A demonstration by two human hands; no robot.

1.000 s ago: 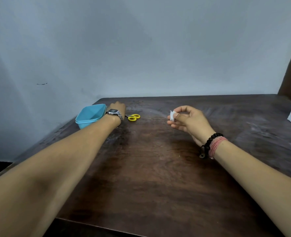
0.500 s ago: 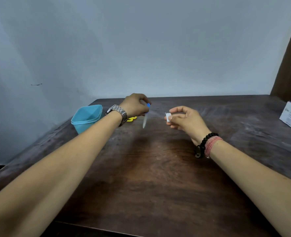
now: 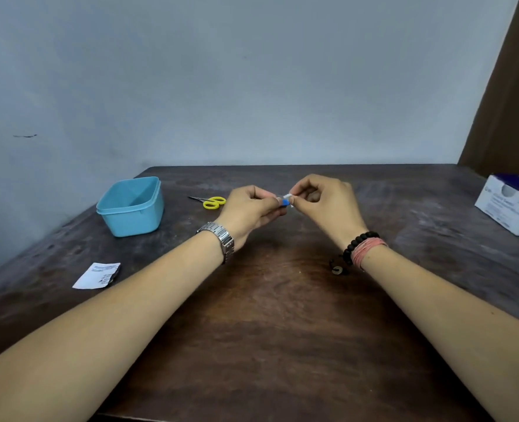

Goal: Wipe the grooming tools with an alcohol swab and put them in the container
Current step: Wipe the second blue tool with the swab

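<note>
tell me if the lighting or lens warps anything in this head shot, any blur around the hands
Head view: light is soft and even, with a faint shadow under the left hand and right hand; wide-angle stretch swells the forearms near the bottom edge; the blue-tipped tool and swab are small and slightly soft; the scissors and container look sharp.

One head-worn camera is looking forward and down across the table [image 3: 267,345] toward its far edge, taking it in closely.
</note>
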